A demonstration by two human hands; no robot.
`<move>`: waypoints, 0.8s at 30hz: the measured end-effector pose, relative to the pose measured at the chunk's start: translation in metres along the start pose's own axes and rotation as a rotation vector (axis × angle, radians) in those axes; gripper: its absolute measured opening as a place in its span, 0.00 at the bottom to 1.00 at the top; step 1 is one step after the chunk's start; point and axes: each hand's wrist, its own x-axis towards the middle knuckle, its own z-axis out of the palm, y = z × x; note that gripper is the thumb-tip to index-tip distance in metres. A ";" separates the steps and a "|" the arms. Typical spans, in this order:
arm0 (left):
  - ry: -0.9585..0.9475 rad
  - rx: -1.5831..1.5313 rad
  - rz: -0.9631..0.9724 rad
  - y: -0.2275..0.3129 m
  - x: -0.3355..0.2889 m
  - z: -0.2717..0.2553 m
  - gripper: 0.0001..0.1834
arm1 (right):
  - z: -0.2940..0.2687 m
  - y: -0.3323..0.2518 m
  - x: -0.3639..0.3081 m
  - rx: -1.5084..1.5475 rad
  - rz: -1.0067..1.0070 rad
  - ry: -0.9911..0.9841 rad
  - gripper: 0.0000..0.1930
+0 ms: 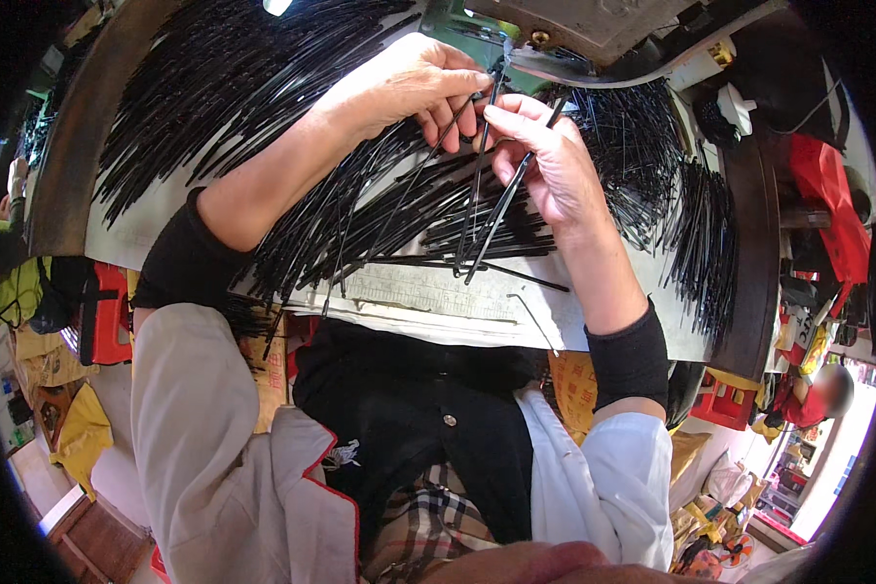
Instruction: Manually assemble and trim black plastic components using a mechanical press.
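Observation:
My left hand (414, 86) is closed, its thumb and fingers pinched round thin black rods just below a metal machine part. Close to its right, my right hand (560, 165) grips a few long thin black rods (501, 206) that slant down toward me. Their upper ends meet near the fingertips of both hands, where the details are too small to make out. Under my hands spreads a loose pile of similar black rods (360, 219). A single bent rod (535, 321) lies apart near the front edge.
Larger heaps of black rods lie at the left (234, 83) and right (642, 146) of the pale work surface (594, 268). A metal machine (579, 29) overhangs the far side. Dark raised edges (754, 263) bound the surface. Another person (810, 399) is far right.

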 end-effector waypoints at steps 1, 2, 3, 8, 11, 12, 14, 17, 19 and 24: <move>0.000 -0.003 -0.005 0.000 0.001 0.000 0.16 | 0.000 0.000 0.000 0.003 0.005 0.003 0.09; -0.003 -0.002 -0.005 0.001 0.001 0.000 0.16 | -0.001 0.000 0.000 0.003 0.004 0.006 0.09; -0.002 0.003 -0.016 0.002 0.001 0.000 0.16 | -0.002 0.000 0.000 0.034 0.013 0.001 0.09; 0.015 0.001 -0.028 0.004 -0.002 0.000 0.16 | -0.004 0.003 0.000 0.150 0.021 -0.042 0.08; -0.007 -0.013 -0.028 0.001 -0.002 -0.001 0.16 | 0.000 0.003 -0.003 0.175 0.030 -0.034 0.08; -0.007 -0.006 -0.017 0.002 -0.002 -0.001 0.16 | 0.000 0.003 -0.002 0.177 0.031 -0.034 0.08; -0.014 0.000 -0.018 0.002 -0.003 0.000 0.16 | 0.000 0.005 -0.003 0.192 0.025 -0.032 0.09; 0.005 0.091 0.041 0.005 -0.006 0.003 0.18 | 0.006 0.002 -0.010 0.162 0.095 0.006 0.12; 0.040 0.176 0.047 0.008 -0.005 0.005 0.19 | -0.001 -0.001 -0.008 0.196 0.116 -0.060 0.11; -0.076 0.402 -0.179 0.027 -0.013 -0.004 0.13 | -0.020 -0.009 -0.025 0.053 0.079 -0.017 0.10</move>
